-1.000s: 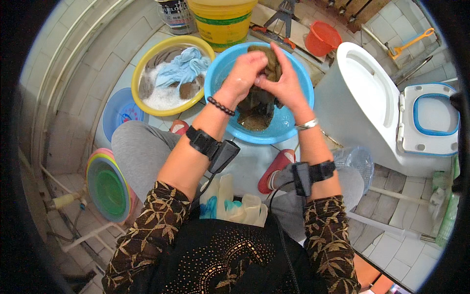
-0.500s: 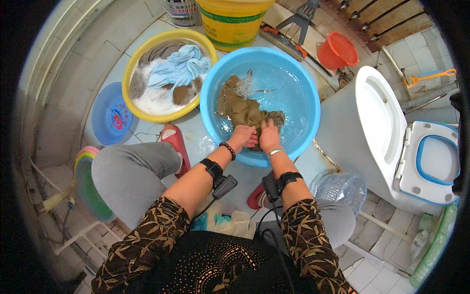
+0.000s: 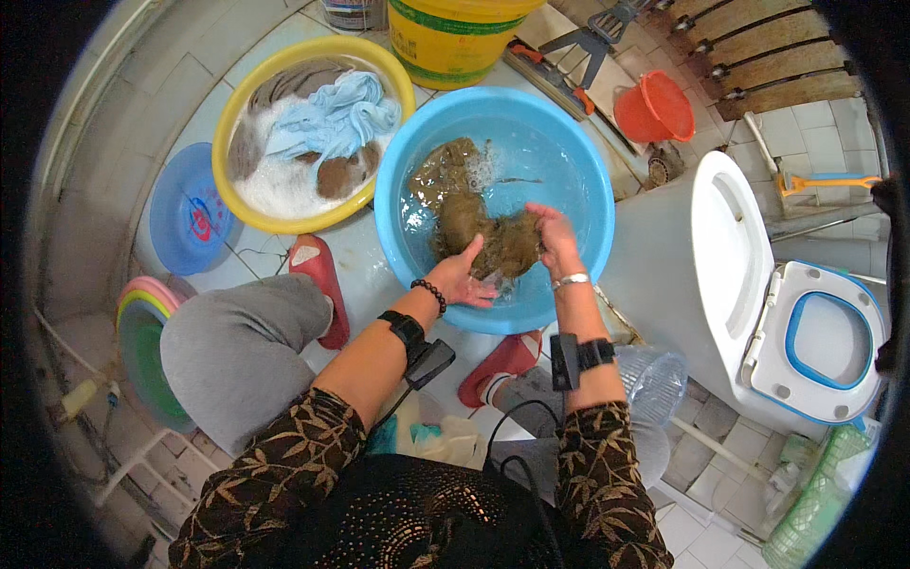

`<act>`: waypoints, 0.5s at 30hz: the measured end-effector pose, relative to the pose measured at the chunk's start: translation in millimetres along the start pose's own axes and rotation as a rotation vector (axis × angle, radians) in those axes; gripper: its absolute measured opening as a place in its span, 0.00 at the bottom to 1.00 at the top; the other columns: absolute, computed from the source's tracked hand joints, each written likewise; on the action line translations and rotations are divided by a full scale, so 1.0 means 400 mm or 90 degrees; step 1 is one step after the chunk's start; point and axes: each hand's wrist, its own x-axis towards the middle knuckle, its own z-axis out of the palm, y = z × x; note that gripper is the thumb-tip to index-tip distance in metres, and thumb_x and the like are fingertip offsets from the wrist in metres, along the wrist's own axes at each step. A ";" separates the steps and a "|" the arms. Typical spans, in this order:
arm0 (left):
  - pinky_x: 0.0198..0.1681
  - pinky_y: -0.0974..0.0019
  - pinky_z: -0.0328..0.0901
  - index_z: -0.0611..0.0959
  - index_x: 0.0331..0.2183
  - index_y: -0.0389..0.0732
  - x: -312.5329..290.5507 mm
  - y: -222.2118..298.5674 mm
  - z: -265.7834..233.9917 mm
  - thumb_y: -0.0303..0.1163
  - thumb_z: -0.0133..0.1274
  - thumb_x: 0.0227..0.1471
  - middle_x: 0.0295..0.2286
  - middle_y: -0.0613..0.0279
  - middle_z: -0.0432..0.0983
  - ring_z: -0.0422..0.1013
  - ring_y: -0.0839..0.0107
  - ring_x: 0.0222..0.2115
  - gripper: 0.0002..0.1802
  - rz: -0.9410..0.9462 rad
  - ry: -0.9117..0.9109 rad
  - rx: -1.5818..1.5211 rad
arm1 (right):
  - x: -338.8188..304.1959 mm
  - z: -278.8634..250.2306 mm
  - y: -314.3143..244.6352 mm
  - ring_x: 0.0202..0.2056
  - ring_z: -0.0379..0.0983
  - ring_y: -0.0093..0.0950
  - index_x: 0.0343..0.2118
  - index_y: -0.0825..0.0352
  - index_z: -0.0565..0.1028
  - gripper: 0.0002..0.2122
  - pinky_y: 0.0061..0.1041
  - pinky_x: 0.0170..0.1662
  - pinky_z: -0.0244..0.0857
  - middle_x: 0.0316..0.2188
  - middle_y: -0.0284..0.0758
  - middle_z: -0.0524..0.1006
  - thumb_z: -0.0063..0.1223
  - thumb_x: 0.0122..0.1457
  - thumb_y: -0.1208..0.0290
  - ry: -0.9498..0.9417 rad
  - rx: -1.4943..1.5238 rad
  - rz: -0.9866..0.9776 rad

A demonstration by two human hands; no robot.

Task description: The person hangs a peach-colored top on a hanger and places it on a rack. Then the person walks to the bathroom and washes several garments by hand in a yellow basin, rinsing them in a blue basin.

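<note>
Your left hand (image 3: 462, 283), grip spread, touches the brown cloth (image 3: 512, 245) your right hand (image 3: 559, 241) pinches in the blue basin (image 3: 602, 194)

Home-style bathroom, by the look: tiled floor (image 3: 365, 261), tiled wall (image 3: 166, 104), white toilet (image 3: 732, 251) on floor's right edge, plumbing (image 3: 79, 399) by its left edge, yellow basin (image 3: 301, 225) of sudsy cloths (image 3: 332, 119), blue basin (image 3: 586, 180) of water.

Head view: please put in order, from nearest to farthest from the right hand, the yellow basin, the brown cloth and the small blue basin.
1. Brown cloth, at the right hand, in the big water-filled basin.
2. Yellow basin, to the left and farther forward.
3. Small blue basin, leftmost of the three.
</note>
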 end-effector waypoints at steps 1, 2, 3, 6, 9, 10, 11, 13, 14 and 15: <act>0.52 0.35 0.60 0.56 0.59 0.41 -0.006 0.001 0.015 0.65 0.51 0.48 0.51 0.36 0.62 0.63 0.45 0.51 0.50 -0.021 -0.009 -0.054 | -0.032 -0.005 -0.046 0.34 0.75 0.29 0.39 0.71 0.78 0.19 0.29 0.40 0.70 0.36 0.38 0.78 0.37 0.47 0.84 -0.062 0.162 -0.001; 0.53 0.35 0.58 0.59 0.58 0.42 -0.009 0.005 0.033 0.66 0.48 0.48 0.54 0.41 0.62 0.59 0.47 0.56 0.48 0.018 -0.074 -0.122 | -0.068 0.004 -0.083 0.34 0.75 0.29 0.39 0.71 0.78 0.19 0.28 0.40 0.70 0.37 0.38 0.78 0.36 0.47 0.84 -0.017 0.134 0.004; 0.53 0.35 0.58 0.61 0.57 0.42 -0.012 0.010 0.048 0.67 0.48 0.48 0.55 0.43 0.61 0.59 0.47 0.56 0.47 0.086 -0.183 -0.168 | -0.116 0.025 -0.108 0.34 0.75 0.29 0.39 0.71 0.78 0.19 0.26 0.40 0.70 0.38 0.38 0.78 0.36 0.47 0.85 -0.016 0.126 -0.019; 0.50 0.43 0.64 0.73 0.50 0.43 -0.016 0.046 0.080 0.61 0.45 0.54 0.49 0.54 0.69 0.67 0.54 0.49 0.34 0.241 -0.337 -0.259 | -0.260 0.130 -0.113 0.35 0.75 0.30 0.41 0.70 0.77 0.17 0.25 0.40 0.69 0.39 0.40 0.77 0.39 0.51 0.82 -0.017 0.057 -0.138; 0.36 0.58 0.69 0.76 0.37 0.42 -0.019 0.061 0.098 0.50 0.46 0.58 0.30 0.60 0.73 0.71 0.64 0.31 0.20 0.296 -0.263 -0.172 | -0.314 0.218 -0.060 0.35 0.75 0.29 0.41 0.69 0.78 0.12 0.26 0.41 0.68 0.38 0.40 0.78 0.47 0.56 0.73 0.097 -0.217 -0.423; 0.32 0.58 0.68 0.74 0.33 0.40 -0.018 0.050 0.106 0.41 0.48 0.59 0.29 0.59 0.72 0.69 0.66 0.29 0.13 0.281 -0.206 -0.308 | -0.303 0.222 -0.053 0.33 0.76 0.34 0.40 0.70 0.77 0.14 0.29 0.39 0.68 0.35 0.45 0.79 0.52 0.56 0.65 0.121 -0.289 -0.369; 0.31 0.59 0.67 0.75 0.33 0.39 -0.018 0.052 0.109 0.38 0.47 0.58 0.29 0.60 0.72 0.69 0.66 0.28 0.12 0.286 -0.180 -0.264 | -0.286 0.224 -0.047 0.33 0.76 0.37 0.41 0.70 0.77 0.15 0.30 0.39 0.68 0.34 0.47 0.79 0.52 0.56 0.64 0.177 -0.309 -0.336; 0.31 0.60 0.67 0.76 0.33 0.37 -0.011 0.049 0.118 0.34 0.45 0.57 0.29 0.61 0.73 0.69 0.68 0.28 0.10 0.321 -0.019 -0.193 | -0.222 0.210 -0.058 0.33 0.76 0.43 0.41 0.71 0.77 0.17 0.33 0.38 0.68 0.34 0.52 0.78 0.52 0.57 0.61 0.240 -0.390 -0.148; 0.31 0.61 0.66 0.76 0.33 0.36 -0.008 0.053 0.115 0.32 0.45 0.56 0.29 0.62 0.73 0.69 0.68 0.27 0.10 0.341 0.062 -0.156 | -0.195 0.213 -0.065 0.33 0.74 0.50 0.41 0.72 0.76 0.20 0.38 0.37 0.67 0.33 0.55 0.77 0.50 0.57 0.57 0.290 -0.370 -0.125; 0.31 0.62 0.66 0.77 0.33 0.35 -0.003 0.053 0.117 0.30 0.44 0.56 0.29 0.63 0.74 0.68 0.69 0.27 0.10 0.338 0.100 -0.111 | -0.186 0.218 -0.064 0.34 0.74 0.50 0.41 0.72 0.76 0.20 0.39 0.37 0.67 0.32 0.54 0.77 0.50 0.58 0.57 0.269 -0.391 -0.174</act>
